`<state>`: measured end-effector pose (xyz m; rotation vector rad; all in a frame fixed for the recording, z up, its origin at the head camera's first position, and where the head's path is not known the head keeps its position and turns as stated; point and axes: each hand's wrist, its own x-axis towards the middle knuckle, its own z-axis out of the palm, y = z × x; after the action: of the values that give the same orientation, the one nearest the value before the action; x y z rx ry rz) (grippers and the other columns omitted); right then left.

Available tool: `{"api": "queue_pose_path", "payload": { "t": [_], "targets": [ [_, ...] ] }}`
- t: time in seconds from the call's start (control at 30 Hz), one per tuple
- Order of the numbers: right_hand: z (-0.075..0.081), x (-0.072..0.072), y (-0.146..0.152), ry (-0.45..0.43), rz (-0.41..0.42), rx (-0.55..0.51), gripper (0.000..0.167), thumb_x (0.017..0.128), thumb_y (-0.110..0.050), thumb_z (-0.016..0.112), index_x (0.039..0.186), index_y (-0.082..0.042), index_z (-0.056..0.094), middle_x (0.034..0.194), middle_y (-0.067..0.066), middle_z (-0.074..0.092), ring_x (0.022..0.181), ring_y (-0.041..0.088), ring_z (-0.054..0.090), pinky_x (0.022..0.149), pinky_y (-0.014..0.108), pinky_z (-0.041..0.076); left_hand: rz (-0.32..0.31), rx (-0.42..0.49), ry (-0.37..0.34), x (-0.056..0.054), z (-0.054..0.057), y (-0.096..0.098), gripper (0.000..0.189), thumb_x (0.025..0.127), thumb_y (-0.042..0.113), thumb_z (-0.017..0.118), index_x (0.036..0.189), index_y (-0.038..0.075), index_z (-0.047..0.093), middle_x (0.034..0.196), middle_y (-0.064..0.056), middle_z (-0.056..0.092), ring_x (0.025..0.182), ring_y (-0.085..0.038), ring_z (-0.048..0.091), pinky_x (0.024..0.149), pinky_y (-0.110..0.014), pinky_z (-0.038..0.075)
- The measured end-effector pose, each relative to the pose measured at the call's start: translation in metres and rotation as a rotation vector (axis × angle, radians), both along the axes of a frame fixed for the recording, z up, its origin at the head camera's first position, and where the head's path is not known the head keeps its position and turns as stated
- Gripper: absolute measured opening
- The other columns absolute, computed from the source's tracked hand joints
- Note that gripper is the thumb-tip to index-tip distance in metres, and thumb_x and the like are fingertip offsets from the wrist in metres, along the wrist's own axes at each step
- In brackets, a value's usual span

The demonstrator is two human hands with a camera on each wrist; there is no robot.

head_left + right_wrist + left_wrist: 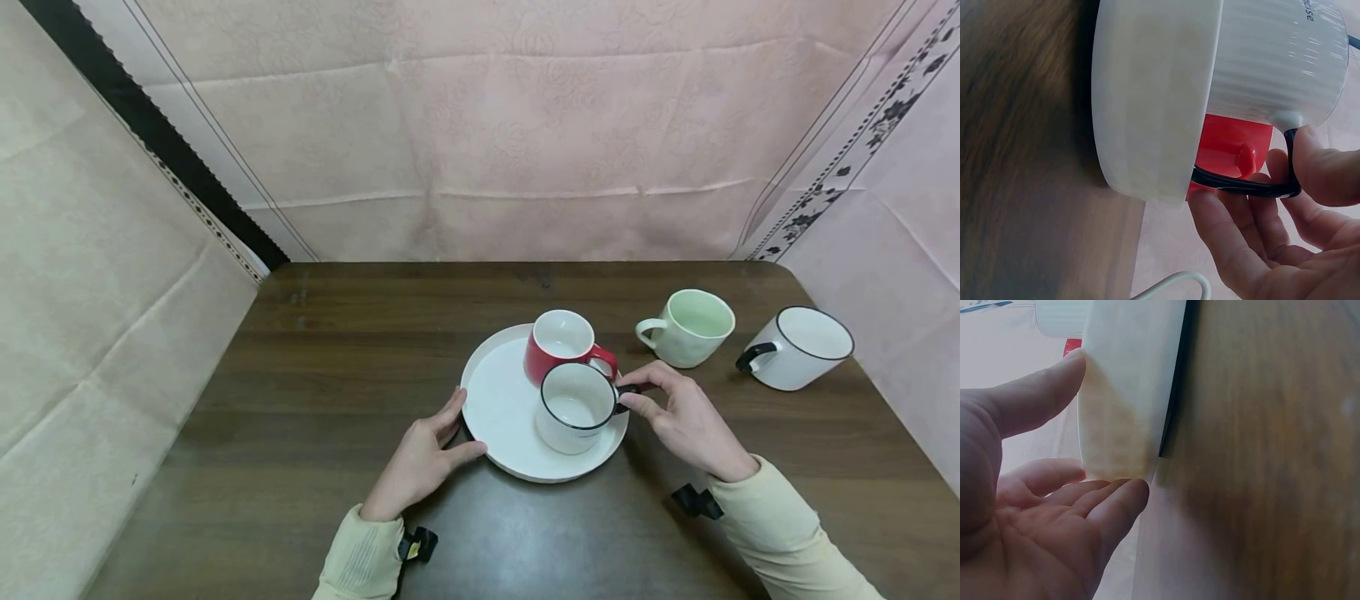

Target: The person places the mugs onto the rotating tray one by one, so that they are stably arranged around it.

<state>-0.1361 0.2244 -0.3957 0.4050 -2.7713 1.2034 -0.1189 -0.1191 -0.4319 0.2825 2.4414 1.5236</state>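
Observation:
A thick round white tray (498, 408) stands on the table, with a red mug (542, 360) and a white mug with a black rim (566, 429) side by side on it. My right hand (686, 421) pinches the white mug's black handle (1241, 186) between thumb and fingers. Whether that mug's base touches the tray cannot be told. At the tray's left edge my left hand (423, 462) rests with thumb and fingers spread against the side wall (1119, 425). Behind the white mug, part of the red one is hidden.
A pale green mug (686, 337) stands right of the tray, its handle to the left. Farther right is another white mug with black rim and handle (798, 358). The brown wooden table (360, 333) is bounded by hanging pale cloth (487, 150).

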Motion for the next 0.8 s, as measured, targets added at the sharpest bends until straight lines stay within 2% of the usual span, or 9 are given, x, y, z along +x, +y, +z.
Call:
{"api": "queue_pose_path", "payload": {
  "t": [0.27,0.43,0.53,0.67,0.8],
  "targets": [
    [0.002,0.0,0.0,-0.026,0.005,0.007,0.015,0.092,-0.019,0.069,0.106,-0.013,0.07,0.103,0.0,0.064,0.09,0.019,0.051,0.066,0.026,0.041,0.001,-0.002,0.002,0.001,-0.001,0.0,0.084,0.083,0.034,0.077,0.151,0.013,0.031,0.157,0.002,0.023,0.137,-0.011,0.033,0.107,-0.031,0.037],
    [0.004,0.001,0.003,0.002,0.001,-0.003,0.021,0.092,-0.023,0.069,0.11,-0.011,0.07,0.106,0.001,0.066,0.097,0.016,0.056,0.074,0.029,0.05,-0.002,-0.022,0.021,0.002,0.0,0.0,0.085,0.084,0.037,0.076,0.151,0.012,0.031,0.157,0.002,0.023,0.139,-0.012,0.032,0.107,-0.033,0.037],
    [0.006,0.002,0.008,0.013,-0.028,-0.022,0.026,0.093,-0.026,0.069,0.113,-0.01,0.069,0.11,0.001,0.067,0.101,0.014,0.058,0.076,0.026,0.053,0.002,-0.033,0.03,0.002,-0.001,0.0,0.084,0.085,0.039,0.075,0.151,0.012,0.031,0.157,0.002,0.023,0.139,-0.012,0.031,0.107,-0.033,0.037],
    [0.012,0.004,0.019,0.016,-0.098,-0.058,0.028,0.094,-0.029,0.066,0.115,-0.01,0.068,0.111,0.004,0.068,0.097,0.008,0.061,0.073,0.015,0.051,0.029,-0.039,0.047,0.001,-0.003,0.0,0.078,0.087,0.041,0.072,0.15,0.013,0.034,0.156,0.002,0.027,0.139,-0.011,0.032,0.107,-0.033,0.038],
    [0.02,0.004,0.032,0.058,-0.159,-0.087,0.027,0.095,-0.025,0.065,0.116,-0.008,0.068,0.108,0.007,0.068,0.093,0.0,0.062,0.074,0.01,0.049,0.062,-0.025,0.069,0.0,-0.003,0.0,0.07,0.09,0.039,0.07,0.147,0.011,0.041,0.153,0.0,0.035,0.135,-0.011,0.037,0.105,-0.034,0.04]
  ]
}}
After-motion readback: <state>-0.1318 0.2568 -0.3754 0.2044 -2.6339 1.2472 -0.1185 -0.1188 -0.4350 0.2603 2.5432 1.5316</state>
